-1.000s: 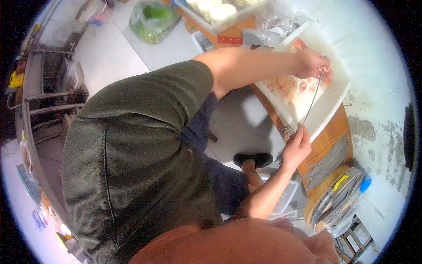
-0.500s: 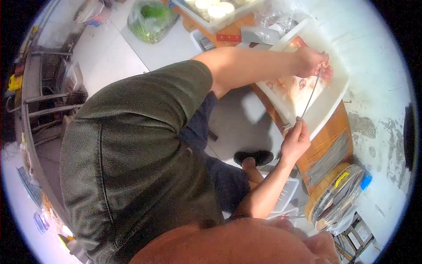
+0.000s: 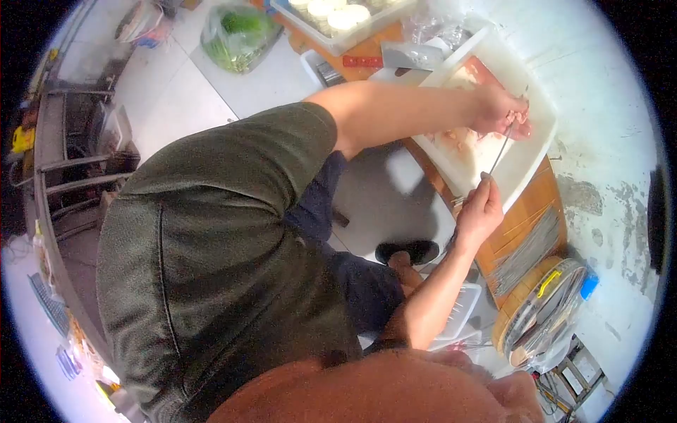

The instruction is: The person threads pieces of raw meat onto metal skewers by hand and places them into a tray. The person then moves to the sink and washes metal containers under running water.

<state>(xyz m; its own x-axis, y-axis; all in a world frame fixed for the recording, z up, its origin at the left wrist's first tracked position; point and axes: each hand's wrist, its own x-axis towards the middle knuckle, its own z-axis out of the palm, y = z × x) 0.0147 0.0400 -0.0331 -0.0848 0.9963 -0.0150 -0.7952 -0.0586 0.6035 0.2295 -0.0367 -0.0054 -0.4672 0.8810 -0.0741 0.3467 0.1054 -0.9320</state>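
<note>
My left hand (image 3: 502, 111) is closed on a small piece of pale pink meat (image 3: 520, 116) over a white plastic tray (image 3: 541, 137). In my right hand (image 3: 481, 210), nearer the tray's corner, the fingers pinch a thin metal skewer (image 3: 501, 154). Its far end reaches the meat at my left fingertips, where the tip is hidden. Raw meat pieces (image 3: 458, 139) lie in the tray beneath my left arm, beside a larger reddish piece (image 3: 481, 70).
A cleaver (image 3: 412, 55) with a red handle lies beyond my left forearm. Many loose skewers (image 3: 525, 254) rest on the wooden board, near a round wooden-sided container (image 3: 539, 310). A bag of greens (image 3: 240, 35) and a tub of white round pieces (image 3: 335, 42) stand at the far side.
My right hand has moved toward my left hand with the skewer, and less of the skewer shows between them. My left hand stays over the tray, fingers slightly shifted.
</note>
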